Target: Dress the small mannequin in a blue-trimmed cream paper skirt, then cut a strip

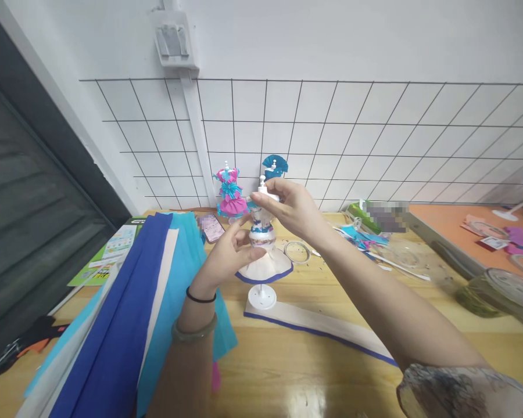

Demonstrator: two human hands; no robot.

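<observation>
A small white dress form [262, 237] stands upright on its round base [262, 296] in the middle. Its skirt [265, 265] is off-white crepe-like paper with a dark blue hem, and blue and white trim circles the torso. My left hand [229, 255] is closed around the waist from the left, thumb across the top of the skirt. Up at the shoulders, my right hand [294, 208] pinches the form from the right, just below its neck knob. Under the base runs a long off-white strip [326, 325] with a blue edge.
Folded blue, turquoise and white paper [117, 325] covers the left side. Behind are a pink-and-turquoise dressed form [230, 194], a blue fan-topped one [275, 165] and a phone [211, 227]. A tape roll [297, 252], paper scraps [361, 237] and wide tape [501, 293] lie rightward; a glue gun [26, 342] lies left.
</observation>
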